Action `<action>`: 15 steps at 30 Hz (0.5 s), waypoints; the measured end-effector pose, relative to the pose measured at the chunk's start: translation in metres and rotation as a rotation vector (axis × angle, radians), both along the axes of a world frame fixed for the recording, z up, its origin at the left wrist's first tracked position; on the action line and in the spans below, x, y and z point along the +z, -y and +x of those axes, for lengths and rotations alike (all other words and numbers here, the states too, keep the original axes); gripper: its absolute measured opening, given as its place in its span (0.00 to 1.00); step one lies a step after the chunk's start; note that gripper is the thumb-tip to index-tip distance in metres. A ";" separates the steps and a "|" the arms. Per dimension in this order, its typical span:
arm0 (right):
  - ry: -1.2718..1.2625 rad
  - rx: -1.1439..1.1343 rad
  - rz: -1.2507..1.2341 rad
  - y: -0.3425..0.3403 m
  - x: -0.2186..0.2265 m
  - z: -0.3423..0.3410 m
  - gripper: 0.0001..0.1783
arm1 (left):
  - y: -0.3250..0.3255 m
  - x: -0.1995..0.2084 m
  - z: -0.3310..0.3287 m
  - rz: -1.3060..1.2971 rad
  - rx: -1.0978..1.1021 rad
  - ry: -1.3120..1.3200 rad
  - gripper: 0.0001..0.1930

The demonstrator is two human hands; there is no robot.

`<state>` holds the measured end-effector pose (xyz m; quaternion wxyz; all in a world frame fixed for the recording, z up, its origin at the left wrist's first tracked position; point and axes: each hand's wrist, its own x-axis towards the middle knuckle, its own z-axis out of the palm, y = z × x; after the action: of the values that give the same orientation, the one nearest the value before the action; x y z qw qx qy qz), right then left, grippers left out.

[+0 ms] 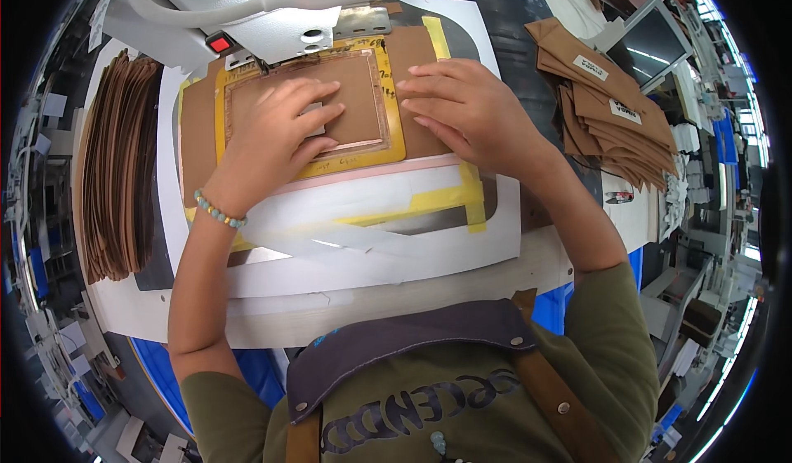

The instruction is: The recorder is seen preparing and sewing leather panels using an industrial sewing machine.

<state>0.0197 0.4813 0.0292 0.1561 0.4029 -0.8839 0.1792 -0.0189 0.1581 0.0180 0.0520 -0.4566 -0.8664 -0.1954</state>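
Observation:
A brown fabric piece (355,75) lies under a yellow rectangular template frame (398,137) with a cut-out window and handwriting on its border. My left hand (280,129) rests inside that window, its fingers spread on the fabric. Beneath these fingers part of a small white label (317,110) shows; the rest is covered. My right hand (466,112) is just off the frame's right side, over the brown fabric, with fingers stretched out and slightly apart. It holds nothing visible. Whether its fingertips touch the fabric I cannot tell.
The white sewing machine head (289,30) overhangs the frame's far edge. A tall stack of brown pieces (120,174) stands left; brown pieces with white labels (610,104) pile up right, near a dark screen (652,42). Yellow tape (437,199) crosses the white sheet (355,273).

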 end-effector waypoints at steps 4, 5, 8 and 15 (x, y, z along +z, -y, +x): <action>-0.193 0.059 0.035 0.008 0.000 -0.009 0.11 | 0.011 -0.009 0.006 -0.012 -0.027 -0.046 0.20; -0.193 0.056 0.038 0.011 -0.001 -0.011 0.11 | 0.011 -0.009 0.006 -0.026 -0.025 -0.095 0.19; -0.280 0.107 0.080 0.020 -0.009 -0.018 0.10 | 0.009 -0.013 0.006 -0.024 -0.021 -0.175 0.18; -0.172 0.122 0.040 0.032 -0.017 -0.041 0.14 | 0.011 -0.013 0.011 -0.003 0.061 -0.190 0.24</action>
<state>-0.0216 0.4497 0.0126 0.2120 0.4726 -0.8446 0.1355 -0.0081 0.1466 0.0050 0.1391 -0.4467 -0.8713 -0.1483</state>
